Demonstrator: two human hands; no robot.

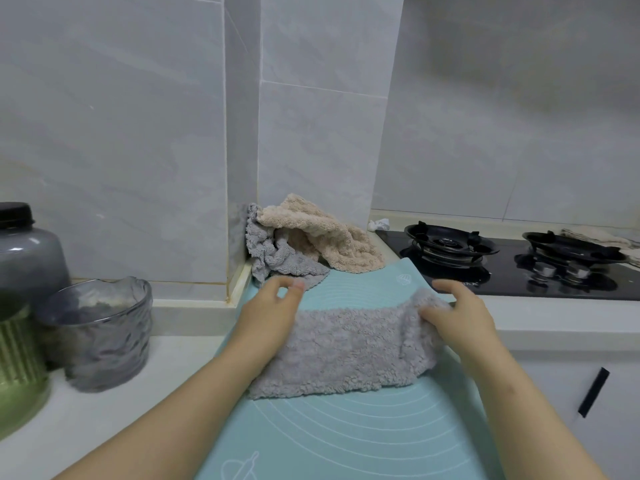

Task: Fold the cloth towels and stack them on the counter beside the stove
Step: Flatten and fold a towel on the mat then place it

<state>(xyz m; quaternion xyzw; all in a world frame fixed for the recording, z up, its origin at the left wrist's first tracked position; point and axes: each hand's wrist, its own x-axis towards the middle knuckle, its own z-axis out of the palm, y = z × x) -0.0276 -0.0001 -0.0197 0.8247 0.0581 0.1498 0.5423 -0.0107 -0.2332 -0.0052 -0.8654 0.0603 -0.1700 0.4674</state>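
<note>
A fluffy lilac-grey towel [343,351] lies folded into a wide strip on the teal mat [346,438]. My right hand [460,313] grips its right end, thumb over the bunched cloth. My left hand [273,306] is at the towel's left end with the fingers loosely curled above the mat; the towel edge lies under the wrist. In the wall corner behind lie a crumpled grey towel [273,261] and a beige towel [322,237] partly draped over it.
A black gas stove [512,261] with two burners sits to the right. At the left stand a ribbed grey glass bowl [100,334], a dark jar [27,251] and a green container [17,362]. A white cabinet with a black handle [594,393] is below right.
</note>
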